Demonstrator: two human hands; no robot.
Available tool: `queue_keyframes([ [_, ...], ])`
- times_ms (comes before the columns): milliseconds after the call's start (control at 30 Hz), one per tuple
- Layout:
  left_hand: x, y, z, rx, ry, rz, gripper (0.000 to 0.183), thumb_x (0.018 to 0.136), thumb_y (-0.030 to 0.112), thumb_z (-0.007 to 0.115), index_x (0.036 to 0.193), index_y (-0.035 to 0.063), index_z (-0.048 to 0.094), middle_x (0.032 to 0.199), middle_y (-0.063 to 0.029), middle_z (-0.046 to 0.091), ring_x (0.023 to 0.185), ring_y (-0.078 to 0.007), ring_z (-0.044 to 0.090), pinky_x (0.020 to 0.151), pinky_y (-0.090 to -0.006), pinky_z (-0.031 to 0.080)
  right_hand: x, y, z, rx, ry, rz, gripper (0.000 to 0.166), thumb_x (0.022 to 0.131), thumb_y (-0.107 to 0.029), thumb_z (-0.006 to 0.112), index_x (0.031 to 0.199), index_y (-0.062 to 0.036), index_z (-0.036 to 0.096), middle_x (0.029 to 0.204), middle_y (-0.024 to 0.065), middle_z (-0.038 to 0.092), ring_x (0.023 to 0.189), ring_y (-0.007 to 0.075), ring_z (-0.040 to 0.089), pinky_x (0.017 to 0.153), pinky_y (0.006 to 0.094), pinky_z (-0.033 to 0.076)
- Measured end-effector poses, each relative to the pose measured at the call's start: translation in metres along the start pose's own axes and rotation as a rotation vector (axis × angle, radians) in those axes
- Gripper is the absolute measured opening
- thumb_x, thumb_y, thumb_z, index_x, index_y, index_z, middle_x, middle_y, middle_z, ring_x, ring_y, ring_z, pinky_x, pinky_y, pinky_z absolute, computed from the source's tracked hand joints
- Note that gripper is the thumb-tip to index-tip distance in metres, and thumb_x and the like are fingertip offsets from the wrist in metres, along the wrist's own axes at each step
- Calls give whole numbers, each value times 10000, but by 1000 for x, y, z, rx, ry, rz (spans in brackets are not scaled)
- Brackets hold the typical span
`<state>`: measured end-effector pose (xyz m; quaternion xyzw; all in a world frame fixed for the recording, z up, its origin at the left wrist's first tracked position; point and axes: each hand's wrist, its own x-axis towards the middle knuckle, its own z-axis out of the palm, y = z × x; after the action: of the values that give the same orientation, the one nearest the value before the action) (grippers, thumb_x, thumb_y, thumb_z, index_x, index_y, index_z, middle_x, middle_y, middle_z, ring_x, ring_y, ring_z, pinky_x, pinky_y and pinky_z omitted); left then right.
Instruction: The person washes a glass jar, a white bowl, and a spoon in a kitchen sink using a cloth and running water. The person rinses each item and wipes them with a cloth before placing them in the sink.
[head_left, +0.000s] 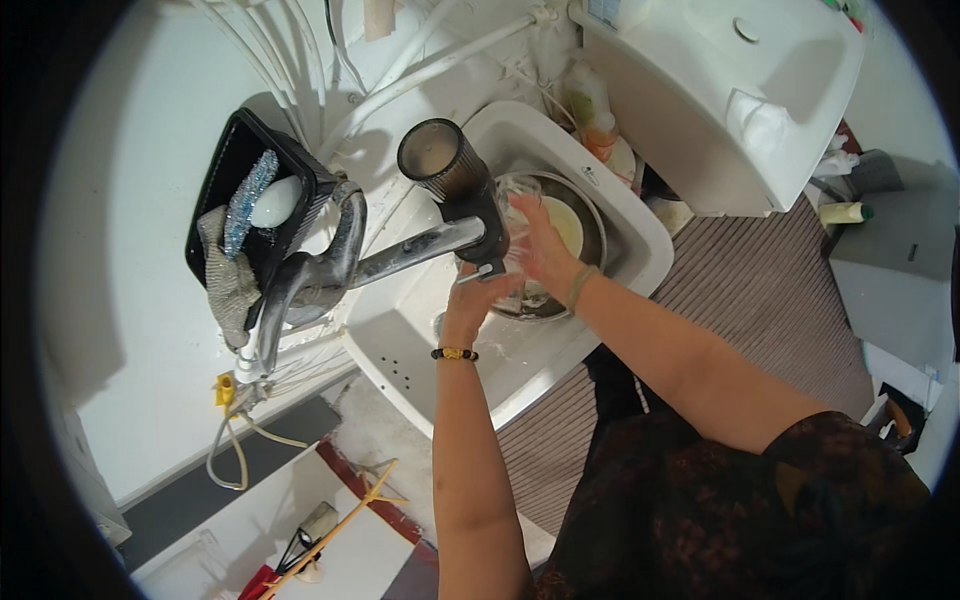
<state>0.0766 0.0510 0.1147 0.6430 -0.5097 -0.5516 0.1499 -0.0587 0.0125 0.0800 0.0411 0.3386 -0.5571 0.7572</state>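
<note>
A white sink (517, 397) lies before me with a round metal basin (598, 217) in it. A pale yellow bowl or dish (564, 225) rests in the basin. Over the basin's near-left part, my right hand (541, 244) is at a clear, see-through item (517, 225), blurred, with fingers spread along it. My left hand (480, 296) is at its lower end, partly behind the black faucet filter (484, 217); whether its fingers close on the item is hidden. The metal faucet spout (420, 251) reaches over the sink from the left.
A black plastic basket (196, 225) on the left holds a blue scrubber (250, 204), a white oval thing (276, 202) and a grey cloth (227, 277). Bottles (600, 135) stand behind the sink. A white washbasin (675, 127) is at upper right. White pipes (450, 64) run along the wall.
</note>
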Motion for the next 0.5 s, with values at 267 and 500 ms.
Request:
queue_keyframes([
  [267,-45,-1,0,132,68,-104,898,559,120,759,1321,86,284,634,-39,575,552,-120,547,524,-237,428,-3,20,-12,11,41,255,394,764,-323,643,1042,-75,516,902,66,561,789,255,589,755,384,484],
  [500,-64,-12,12,-908,-320,-297,726,756,153,574,1384,194,213,870,-211,615,754,-344,620,706,-428,505,21,4,-36,200,-249,359,291,808,-294,599,988,-77,526,798,56,559,732,250,588,640,365,487],
])
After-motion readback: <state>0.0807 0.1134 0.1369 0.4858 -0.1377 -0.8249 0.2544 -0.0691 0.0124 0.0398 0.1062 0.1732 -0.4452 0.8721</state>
